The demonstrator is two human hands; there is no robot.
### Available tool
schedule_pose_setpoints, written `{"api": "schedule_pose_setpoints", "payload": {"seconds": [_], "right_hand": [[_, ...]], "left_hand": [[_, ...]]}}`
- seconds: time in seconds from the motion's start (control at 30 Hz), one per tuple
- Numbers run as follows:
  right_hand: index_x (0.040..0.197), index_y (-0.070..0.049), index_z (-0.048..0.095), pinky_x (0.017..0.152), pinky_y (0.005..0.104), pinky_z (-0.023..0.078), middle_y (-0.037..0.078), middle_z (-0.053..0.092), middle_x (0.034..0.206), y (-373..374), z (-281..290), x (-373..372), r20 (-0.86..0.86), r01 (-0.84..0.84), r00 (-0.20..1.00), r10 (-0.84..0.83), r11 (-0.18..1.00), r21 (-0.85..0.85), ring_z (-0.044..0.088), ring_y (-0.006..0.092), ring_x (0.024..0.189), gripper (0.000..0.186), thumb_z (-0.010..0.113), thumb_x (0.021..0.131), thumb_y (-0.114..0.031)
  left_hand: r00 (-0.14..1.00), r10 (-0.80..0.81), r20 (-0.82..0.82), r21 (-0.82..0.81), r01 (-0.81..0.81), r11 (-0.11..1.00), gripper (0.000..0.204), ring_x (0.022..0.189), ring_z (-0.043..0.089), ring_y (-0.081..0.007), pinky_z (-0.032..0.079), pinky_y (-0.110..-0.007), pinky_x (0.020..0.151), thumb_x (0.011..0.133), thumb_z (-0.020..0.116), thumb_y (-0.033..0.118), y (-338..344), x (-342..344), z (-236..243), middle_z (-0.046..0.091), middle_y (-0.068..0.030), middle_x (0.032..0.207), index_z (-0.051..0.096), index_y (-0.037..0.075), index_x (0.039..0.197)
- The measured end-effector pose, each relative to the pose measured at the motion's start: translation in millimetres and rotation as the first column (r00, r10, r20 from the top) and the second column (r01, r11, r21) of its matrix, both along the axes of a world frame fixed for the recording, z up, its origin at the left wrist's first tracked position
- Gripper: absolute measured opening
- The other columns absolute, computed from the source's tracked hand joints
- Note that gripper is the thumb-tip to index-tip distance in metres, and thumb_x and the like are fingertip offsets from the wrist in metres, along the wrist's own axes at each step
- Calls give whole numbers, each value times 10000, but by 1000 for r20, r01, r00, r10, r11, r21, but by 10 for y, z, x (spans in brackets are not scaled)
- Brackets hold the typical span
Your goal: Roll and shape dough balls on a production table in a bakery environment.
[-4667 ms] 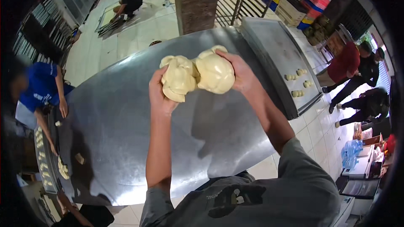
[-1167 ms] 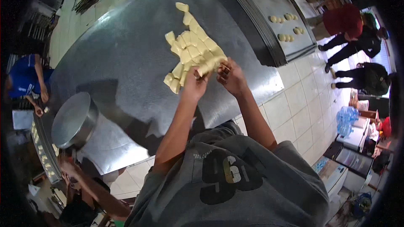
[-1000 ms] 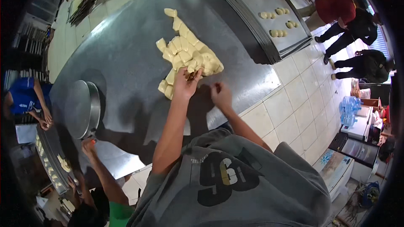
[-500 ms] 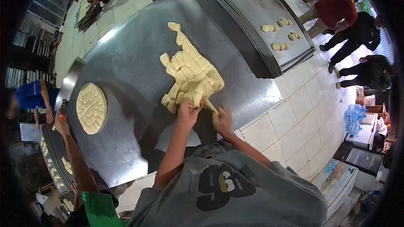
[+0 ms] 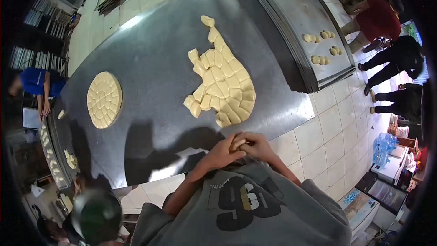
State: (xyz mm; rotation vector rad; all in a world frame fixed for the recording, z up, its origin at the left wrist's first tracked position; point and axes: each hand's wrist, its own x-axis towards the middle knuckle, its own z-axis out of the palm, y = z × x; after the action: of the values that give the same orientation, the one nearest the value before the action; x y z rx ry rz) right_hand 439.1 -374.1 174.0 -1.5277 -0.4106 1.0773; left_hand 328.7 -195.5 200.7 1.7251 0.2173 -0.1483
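My left hand (image 5: 220, 151) and my right hand (image 5: 257, 146) are pressed together just below the steel table (image 5: 154, 64), closed around a small piece of dough (image 5: 237, 143). Only a sliver of that piece shows between the fingers. Above my hands lies a ragged sheet of pale dough cut into several small squares (image 5: 223, 82). A round disc of cut dough (image 5: 104, 99) rests on the table's left part.
A metal tray (image 5: 296, 4) with several shaped dough pieces (image 5: 320, 48) stands at the right of the table. People stand on the tiled floor at right (image 5: 391, 64). A person in blue (image 5: 38, 84) works at left beside a tray of dough pieces (image 5: 54, 155).
Both hands have drawn back from the cut dough sheet toward my body and closed together around one piece. A round disc of cut dough has appeared on the table's left part.
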Motion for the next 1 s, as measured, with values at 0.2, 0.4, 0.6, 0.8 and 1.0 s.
{"api": "schedule_pose_setpoints", "payload": {"seconds": [0.2,0.4,0.6,0.8,1.0], "right_hand": [[1278,-24,568,801,250,478,75,638,1140,110,217,532,101,-555,817,568,822,-128,598,154,913,481,678,810,-38],[1344,9,476,935,371,438,160,565,1277,770,484,-130,61,-346,924,378,892,-292,584,282,1056,565,514,947,-392],[1044,13,580,849,373,444,157,626,923,809,468,-314,54,-407,884,465,820,-404,579,298,866,653,359,965,-595],[761,-37,573,665,287,400,27,526,735,453,374,-2,-216,-843,527,822,473,-255,440,165,680,631,367,980,-592],[850,-59,648,531,266,392,22,577,714,97,323,338,-156,-847,515,843,529,60,489,134,609,502,491,961,-522]], "left_hand": [[913,-160,-375,187,243,952,474,766,614,-293,467,-370,672,907,619,386,76,-134,67,637,-185,877,543,-1,1168],[992,-116,49,407,87,909,346,720,611,-379,467,-420,640,903,577,321,-30,-292,-61,659,-216,893,617,-9,1000],[987,-104,125,700,-13,714,288,606,581,-318,438,-405,570,819,643,296,126,-413,-347,635,-142,735,611,13,781],[754,-359,551,561,-16,828,326,468,486,-209,373,-325,460,811,685,305,157,-376,-120,532,-18,583,533,104,603],[735,-386,558,586,-19,810,339,426,421,-181,336,-313,439,835,683,224,232,-287,223,509,-4,542,497,102,579]]}}
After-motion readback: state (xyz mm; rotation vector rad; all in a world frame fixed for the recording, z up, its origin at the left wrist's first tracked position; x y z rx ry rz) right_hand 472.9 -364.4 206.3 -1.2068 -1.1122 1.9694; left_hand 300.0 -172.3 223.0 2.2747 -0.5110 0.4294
